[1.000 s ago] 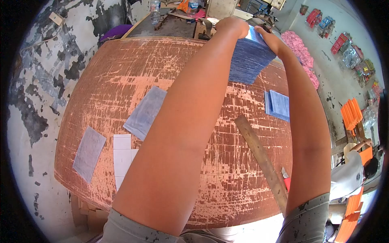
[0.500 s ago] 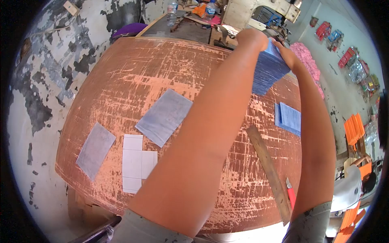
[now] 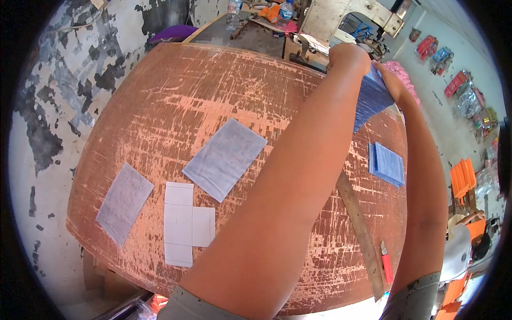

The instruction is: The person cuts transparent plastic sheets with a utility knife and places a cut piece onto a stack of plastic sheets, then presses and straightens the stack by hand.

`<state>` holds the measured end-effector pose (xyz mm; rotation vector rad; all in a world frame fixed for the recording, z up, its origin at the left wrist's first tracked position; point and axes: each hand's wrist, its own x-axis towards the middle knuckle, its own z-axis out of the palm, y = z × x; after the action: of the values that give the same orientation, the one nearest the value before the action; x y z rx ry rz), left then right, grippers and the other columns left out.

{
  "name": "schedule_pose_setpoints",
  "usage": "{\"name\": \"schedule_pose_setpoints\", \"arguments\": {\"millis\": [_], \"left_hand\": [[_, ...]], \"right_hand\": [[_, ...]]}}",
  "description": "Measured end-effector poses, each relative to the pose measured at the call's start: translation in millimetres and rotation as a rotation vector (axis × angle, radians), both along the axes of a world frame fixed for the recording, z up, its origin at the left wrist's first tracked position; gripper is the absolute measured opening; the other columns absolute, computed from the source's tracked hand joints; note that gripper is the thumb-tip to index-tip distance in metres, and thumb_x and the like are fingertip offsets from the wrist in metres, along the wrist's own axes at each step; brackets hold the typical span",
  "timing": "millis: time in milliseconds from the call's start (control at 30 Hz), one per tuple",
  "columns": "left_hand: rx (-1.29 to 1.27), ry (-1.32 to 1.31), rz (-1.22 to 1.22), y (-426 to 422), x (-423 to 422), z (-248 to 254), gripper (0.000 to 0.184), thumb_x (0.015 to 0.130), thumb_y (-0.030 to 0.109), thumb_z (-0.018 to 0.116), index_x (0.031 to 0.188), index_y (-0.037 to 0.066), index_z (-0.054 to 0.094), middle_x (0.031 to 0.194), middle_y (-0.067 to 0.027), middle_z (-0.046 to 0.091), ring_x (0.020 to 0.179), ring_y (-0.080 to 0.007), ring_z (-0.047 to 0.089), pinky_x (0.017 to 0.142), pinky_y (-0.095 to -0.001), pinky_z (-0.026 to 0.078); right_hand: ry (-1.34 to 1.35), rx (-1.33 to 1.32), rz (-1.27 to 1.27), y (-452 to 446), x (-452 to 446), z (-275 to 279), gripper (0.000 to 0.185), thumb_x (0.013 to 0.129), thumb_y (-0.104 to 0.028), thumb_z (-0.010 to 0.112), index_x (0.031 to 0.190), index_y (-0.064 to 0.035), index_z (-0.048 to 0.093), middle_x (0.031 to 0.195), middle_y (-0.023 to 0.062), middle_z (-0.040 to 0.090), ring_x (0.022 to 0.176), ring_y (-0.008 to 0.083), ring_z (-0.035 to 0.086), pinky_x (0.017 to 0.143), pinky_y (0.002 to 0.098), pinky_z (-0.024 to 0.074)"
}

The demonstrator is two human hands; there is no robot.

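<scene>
At the far right of the table, a thick stack of blue denim-like sheets (image 3: 373,100) is between my hands. My left hand (image 3: 349,56) is closed at the stack's upper left edge, its fingertips hidden behind it. My right hand (image 3: 392,84) grips the upper right side, fingers along the edge. A smaller pile of blue pieces (image 3: 389,164) lies nearer me. Two grey-blue sheets lie flat on the left, a larger one (image 3: 225,159) and a smaller one (image 3: 125,204). Between them and my left forearm is a white T-shaped paper pattern (image 3: 178,224).
The worn brown table (image 3: 213,80) has a long ruler-like strip (image 3: 360,234) and a red-handled cutter (image 3: 386,264) at its right. Behind stand a sewing machine (image 3: 330,21) and water bottles (image 3: 233,15). Another person (image 3: 460,250) is at far right, near orange pieces (image 3: 462,178).
Both hands and the blue stack have moved slightly right, and the stack's face shows less past my left forearm. The whole view has shifted a little. The pieces on the table lie unchanged.
</scene>
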<state>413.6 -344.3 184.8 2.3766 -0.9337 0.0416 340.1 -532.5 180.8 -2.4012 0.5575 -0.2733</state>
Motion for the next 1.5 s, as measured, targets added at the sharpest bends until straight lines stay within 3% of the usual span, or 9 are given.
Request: {"name": "schedule_pose_setpoints", "arguments": {"millis": [667,733,1500], "left_hand": [[-0.010,0.004,0.018,-4.3,4.1,-1.0,0.036,0.092,0.022,0.055,0.121,0.009,0.073,0.129,-0.0177,0.066,0.119,-0.0327,0.065,0.093,-0.0439,0.052],[-0.014,0.005,0.004,-2.2,2.6,-0.1,0.036,0.092,0.021,0.055,0.121,0.009,0.073,0.129,-0.0174,0.066,0.119,-0.0326,0.065,0.094,-0.0439,0.052],[0.043,0.003,0.004,-0.9,2.3,2.3,0.035,0.091,0.019,0.058,0.122,0.011,0.073,0.130,-0.0147,0.067,0.118,-0.0304,0.065,0.091,-0.0431,0.053]], "right_hand": [[-0.036,-0.027,-0.017,-6.3,3.1,-1.4,0.084,0.091,-0.071,0.048,0.133,0.0006,0.061,0.132,0.0203,0.061,0.118,0.0281,0.058,0.104,0.0349,0.0382],[0.017,-0.013,-0.044,-3.7,2.6,1.4,0.067,0.097,-0.059,0.047,0.140,-0.0079,0.057,0.139,0.0112,0.058,0.124,0.0213,0.055,0.108,0.0322,0.0362],[0.027,0.027,-0.049,4.1,-0.7,3.7,0.070,0.096,-0.061,0.047,0.141,-0.0080,0.056,0.138,0.0123,0.058,0.122,0.0220,0.056,0.107,0.0326,0.0383]]}}
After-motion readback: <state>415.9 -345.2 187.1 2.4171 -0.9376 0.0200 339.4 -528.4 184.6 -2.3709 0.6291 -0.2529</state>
